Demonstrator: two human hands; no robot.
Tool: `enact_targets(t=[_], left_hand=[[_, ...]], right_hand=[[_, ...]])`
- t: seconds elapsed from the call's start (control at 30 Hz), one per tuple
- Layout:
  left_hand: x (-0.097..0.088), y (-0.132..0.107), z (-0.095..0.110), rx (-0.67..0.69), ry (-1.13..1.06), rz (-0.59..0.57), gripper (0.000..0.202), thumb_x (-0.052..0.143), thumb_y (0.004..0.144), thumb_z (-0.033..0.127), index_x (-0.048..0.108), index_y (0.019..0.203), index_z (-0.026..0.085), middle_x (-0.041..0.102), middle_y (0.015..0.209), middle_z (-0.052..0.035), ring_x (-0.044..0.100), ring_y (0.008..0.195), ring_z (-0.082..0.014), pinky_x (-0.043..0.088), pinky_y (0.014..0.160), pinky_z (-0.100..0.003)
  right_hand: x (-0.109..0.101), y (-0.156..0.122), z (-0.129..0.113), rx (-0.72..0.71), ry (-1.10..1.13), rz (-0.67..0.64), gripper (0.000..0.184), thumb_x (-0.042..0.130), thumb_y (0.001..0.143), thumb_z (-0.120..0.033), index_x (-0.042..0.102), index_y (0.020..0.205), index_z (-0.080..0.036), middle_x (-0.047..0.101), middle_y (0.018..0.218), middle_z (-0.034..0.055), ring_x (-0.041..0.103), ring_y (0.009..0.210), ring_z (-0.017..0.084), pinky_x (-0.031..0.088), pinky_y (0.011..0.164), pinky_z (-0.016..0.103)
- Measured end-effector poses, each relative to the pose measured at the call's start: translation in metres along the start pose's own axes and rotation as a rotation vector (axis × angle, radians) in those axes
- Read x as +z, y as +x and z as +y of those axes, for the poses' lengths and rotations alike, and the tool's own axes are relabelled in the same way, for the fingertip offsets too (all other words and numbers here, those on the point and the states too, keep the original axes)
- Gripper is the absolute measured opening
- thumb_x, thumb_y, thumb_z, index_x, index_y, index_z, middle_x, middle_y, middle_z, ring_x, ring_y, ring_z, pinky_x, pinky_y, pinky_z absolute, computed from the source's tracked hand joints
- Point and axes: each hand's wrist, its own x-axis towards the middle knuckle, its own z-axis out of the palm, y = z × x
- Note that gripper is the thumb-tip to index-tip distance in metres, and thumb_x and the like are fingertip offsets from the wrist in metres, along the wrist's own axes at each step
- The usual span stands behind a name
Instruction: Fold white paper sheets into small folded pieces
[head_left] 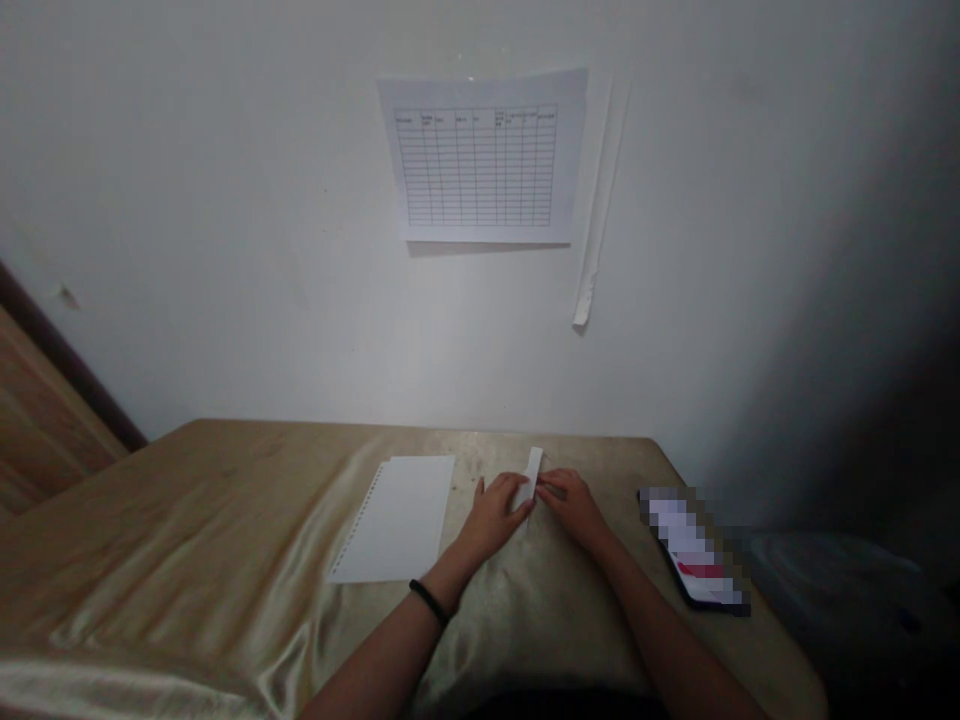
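Left hand [499, 512] close beside right hand [574, 503]

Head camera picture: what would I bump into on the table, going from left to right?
White paper sheet with holes down its edge → left hand → paper strip that both hands touch → right hand → phone.

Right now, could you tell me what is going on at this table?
A person is handling paper at a table draped in shiny gold cloth. Their left hand and right hand meet on a narrow paper strip, whose far end sticks up between the fingertips. A white sheet with a perforated edge lies flat to the left, untouched. A phone rests near the right edge, and a printed grid hangs on the wall.
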Motion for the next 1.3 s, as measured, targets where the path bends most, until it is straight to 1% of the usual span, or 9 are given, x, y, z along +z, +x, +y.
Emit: enact_targets(t=[0.07, 0.2, 0.23, 0.37, 0.47, 0.67, 0.83, 1.1, 1.3], left_hand=[[0.001, 0.0, 0.0, 0.019, -0.085, 0.024, 0.031, 0.061, 0.092, 0.034, 0.059, 0.121, 0.026, 0.065, 0.128, -0.0061, 0.061, 0.117, -0.0238, 0.025, 0.116, -0.057], [0.005, 0.0, -0.001, 0.04, -0.263, 0.071, 0.032, 0.066, 0.088, 0.03, 0.06, 0.119, 0.024, 0.066, 0.123, -0.0075, 0.067, 0.106, -0.0217, 0.041, 0.109, -0.048], [0.006, 0.0, -0.002, 0.039, -0.303, 0.079, 0.033, 0.067, 0.087, 0.03, 0.061, 0.119, 0.023, 0.066, 0.123, -0.0083, 0.068, 0.104, -0.0216, 0.043, 0.107, -0.047], [0.009, 0.001, -0.006, 0.02, -0.395, 0.097, 0.031, 0.067, 0.087, 0.032, 0.062, 0.116, 0.021, 0.067, 0.12, -0.0102, 0.07, 0.101, -0.0218, 0.05, 0.101, -0.043], [0.01, 0.002, -0.007, 0.017, -0.42, 0.095, 0.03, 0.067, 0.087, 0.032, 0.063, 0.115, 0.021, 0.068, 0.119, -0.0094, 0.071, 0.1, -0.0209, 0.052, 0.1, -0.041], [0.011, 0.003, -0.009, 0.015, -0.427, 0.086, 0.031, 0.068, 0.086, 0.032, 0.064, 0.114, 0.02, 0.069, 0.119, -0.0093, 0.071, 0.099, -0.0205, 0.052, 0.099, -0.04], [0.013, 0.003, -0.011, 0.007, -0.429, 0.074, 0.031, 0.068, 0.086, 0.032, 0.064, 0.115, 0.022, 0.069, 0.12, -0.0092, 0.072, 0.1, -0.0214, 0.052, 0.099, -0.041], [0.015, 0.005, -0.014, -0.003, -0.465, 0.071, 0.033, 0.068, 0.085, 0.026, 0.063, 0.117, 0.02, 0.068, 0.124, -0.0113, 0.07, 0.101, -0.0205, 0.053, 0.098, -0.04], [0.015, 0.005, -0.015, -0.003, -0.482, 0.076, 0.033, 0.067, 0.085, 0.025, 0.063, 0.118, 0.02, 0.068, 0.124, -0.0111, 0.071, 0.099, -0.0197, 0.055, 0.095, -0.038]], right_hand=[[0.0, 0.0, -0.001, 0.014, 0.069, -0.002, 0.028, 0.065, 0.084, -0.036, 0.077, 0.106, -0.024, 0.077, 0.107, 0.0082, 0.066, 0.105, 0.027, 0.044, 0.103, 0.045], [-0.002, -0.002, -0.006, 0.05, 0.138, -0.05, 0.032, 0.063, 0.085, -0.042, 0.075, 0.111, -0.026, 0.076, 0.112, 0.0073, 0.069, 0.106, 0.028, 0.032, 0.113, 0.054], [-0.003, -0.003, -0.008, 0.056, 0.146, -0.054, 0.033, 0.063, 0.085, -0.043, 0.075, 0.111, -0.026, 0.075, 0.113, 0.0074, 0.069, 0.107, 0.028, 0.031, 0.114, 0.054], [-0.005, -0.003, -0.013, 0.067, 0.176, -0.049, 0.035, 0.064, 0.084, -0.047, 0.076, 0.109, -0.025, 0.076, 0.11, 0.0086, 0.069, 0.105, 0.029, 0.039, 0.108, 0.052], [-0.006, -0.003, -0.015, 0.06, 0.187, -0.041, 0.035, 0.066, 0.083, -0.048, 0.077, 0.107, -0.024, 0.077, 0.107, 0.0094, 0.07, 0.103, 0.029, 0.044, 0.103, 0.051], [-0.005, -0.003, -0.016, 0.098, 0.179, -0.03, 0.038, 0.066, 0.081, -0.049, 0.077, 0.106, -0.022, 0.077, 0.103, 0.0113, 0.07, 0.1, 0.03, 0.046, 0.101, 0.051], [-0.004, -0.003, -0.014, 0.097, 0.178, -0.025, 0.04, 0.067, 0.081, -0.049, 0.077, 0.106, -0.02, 0.077, 0.103, 0.0117, 0.071, 0.098, 0.029, 0.049, 0.098, 0.048], [-0.004, -0.004, -0.011, 0.072, 0.178, -0.051, 0.038, 0.066, 0.082, -0.045, 0.076, 0.109, -0.02, 0.077, 0.103, 0.0106, 0.07, 0.098, 0.028, 0.05, 0.096, 0.047], [-0.005, -0.004, -0.013, 0.064, 0.157, -0.021, 0.036, 0.066, 0.081, -0.043, 0.077, 0.107, -0.021, 0.078, 0.1, 0.01, 0.07, 0.094, 0.027, 0.051, 0.095, 0.046]])
